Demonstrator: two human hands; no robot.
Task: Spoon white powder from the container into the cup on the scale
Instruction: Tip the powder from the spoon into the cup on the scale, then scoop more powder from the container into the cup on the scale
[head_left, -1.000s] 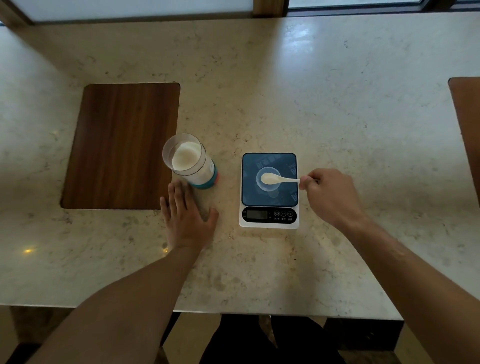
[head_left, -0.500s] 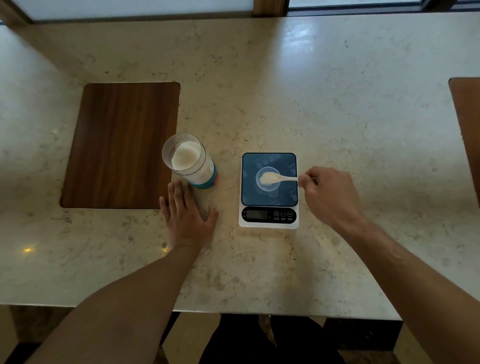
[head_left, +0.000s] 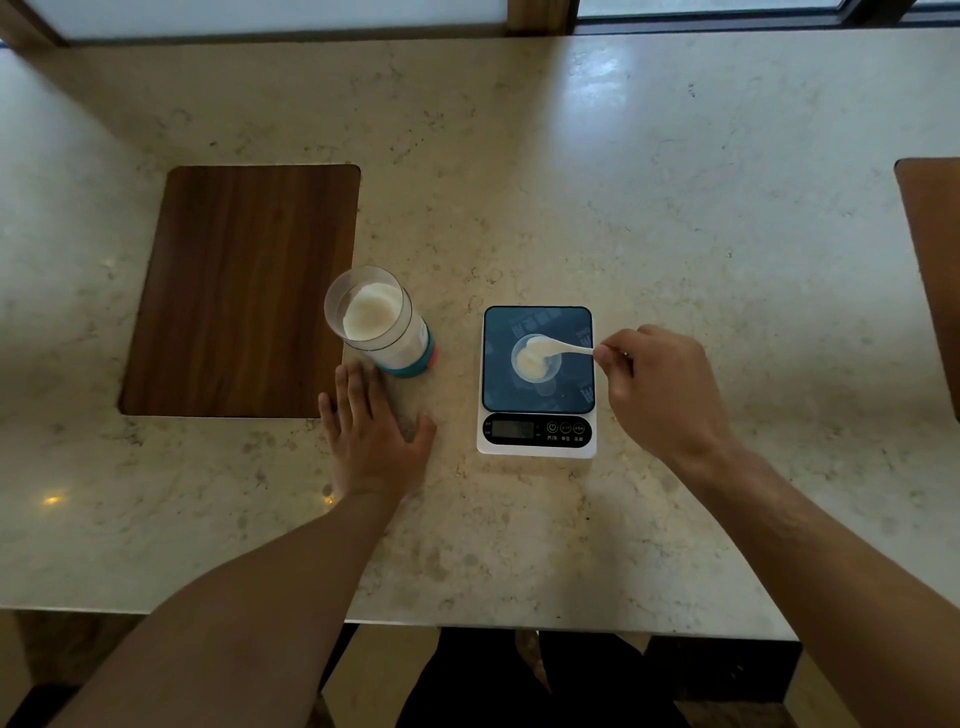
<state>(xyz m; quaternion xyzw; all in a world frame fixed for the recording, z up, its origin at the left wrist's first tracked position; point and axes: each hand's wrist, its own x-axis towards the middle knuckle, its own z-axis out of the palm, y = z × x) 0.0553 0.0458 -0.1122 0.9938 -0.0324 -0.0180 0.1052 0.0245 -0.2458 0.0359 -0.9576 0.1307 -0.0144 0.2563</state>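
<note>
My left hand (head_left: 375, 441) lies flat and spread on the marble desk (head_left: 675, 234), fingertips just beside the powder container (head_left: 379, 322). My right hand (head_left: 657, 389) keeps a pinching grip on the white spoon (head_left: 558, 349), its bowl tipped into the small cup (head_left: 536, 359) on the digital scale (head_left: 537, 382). A wooden inlay (head_left: 239, 291) lies beyond-left.

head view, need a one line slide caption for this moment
Right hand tips a white plastic spoon of powder into the small clear cup on the blue-topped digital scale.
</note>
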